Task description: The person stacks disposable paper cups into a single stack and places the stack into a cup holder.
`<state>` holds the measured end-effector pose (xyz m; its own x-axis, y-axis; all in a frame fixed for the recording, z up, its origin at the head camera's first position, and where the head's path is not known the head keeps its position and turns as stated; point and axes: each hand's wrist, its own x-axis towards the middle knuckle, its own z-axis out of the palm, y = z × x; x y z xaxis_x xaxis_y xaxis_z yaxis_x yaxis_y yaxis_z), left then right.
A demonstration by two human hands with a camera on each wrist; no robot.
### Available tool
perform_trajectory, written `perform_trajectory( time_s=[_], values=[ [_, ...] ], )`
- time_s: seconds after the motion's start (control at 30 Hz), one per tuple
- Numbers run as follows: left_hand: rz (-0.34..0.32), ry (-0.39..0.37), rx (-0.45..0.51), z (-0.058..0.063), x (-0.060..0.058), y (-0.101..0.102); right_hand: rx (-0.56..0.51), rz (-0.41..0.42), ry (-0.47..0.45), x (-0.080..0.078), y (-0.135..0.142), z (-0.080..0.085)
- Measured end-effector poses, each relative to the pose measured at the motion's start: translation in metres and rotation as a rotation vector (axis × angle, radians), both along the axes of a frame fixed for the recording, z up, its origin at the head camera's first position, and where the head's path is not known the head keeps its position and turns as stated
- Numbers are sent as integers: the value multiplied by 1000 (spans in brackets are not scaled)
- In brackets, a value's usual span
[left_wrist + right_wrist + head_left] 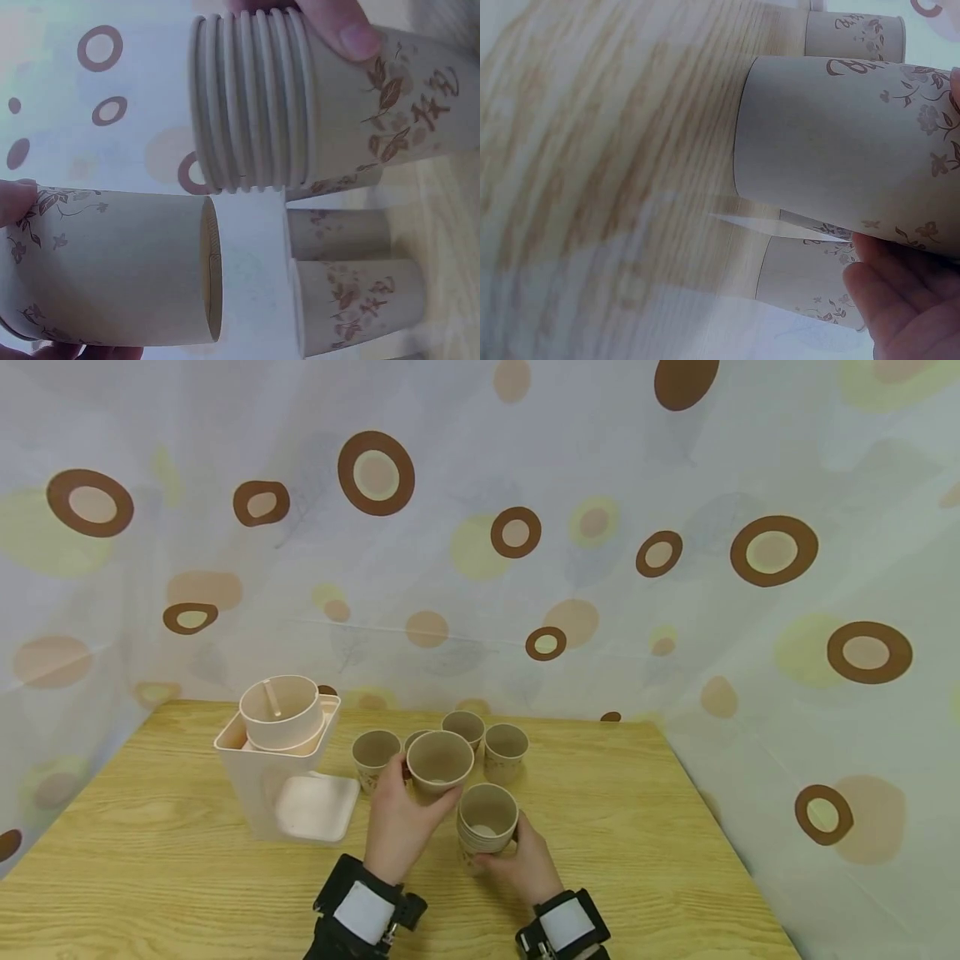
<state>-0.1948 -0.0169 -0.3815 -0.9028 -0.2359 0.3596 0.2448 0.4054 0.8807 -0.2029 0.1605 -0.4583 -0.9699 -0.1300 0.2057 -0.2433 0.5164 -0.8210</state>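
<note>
My left hand grips one paper cup, raised above the table and set apart from the stack. In the left wrist view this cup shows a printed flower pattern and its base rim. My right hand holds a stack of nested paper cups, just right of and nearer than the single cup. Several rims of the stack show close together in the left wrist view. The right wrist view shows the stack's lower cup wall, with fingers around its side.
Several separate cups stand behind my hands, among them a left cup, a back cup and a right cup. To the left is a white bin with a round container in it. A white lid-like piece leans against the bin.
</note>
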Motion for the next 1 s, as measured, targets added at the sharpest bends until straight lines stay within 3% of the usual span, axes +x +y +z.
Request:
perform_trajectory(
  time_s=[0.17, 0.37, 1.0],
  values=[
    [1, 49, 13, 11, 2, 6, 2, 11, 15, 0, -1, 0],
    [-86, 35, 74, 19, 4, 18, 2, 26, 5, 0, -2, 0],
    [-133, 10, 21, 10, 6, 35, -41, 33, -45, -2, -1, 0]
  ],
)
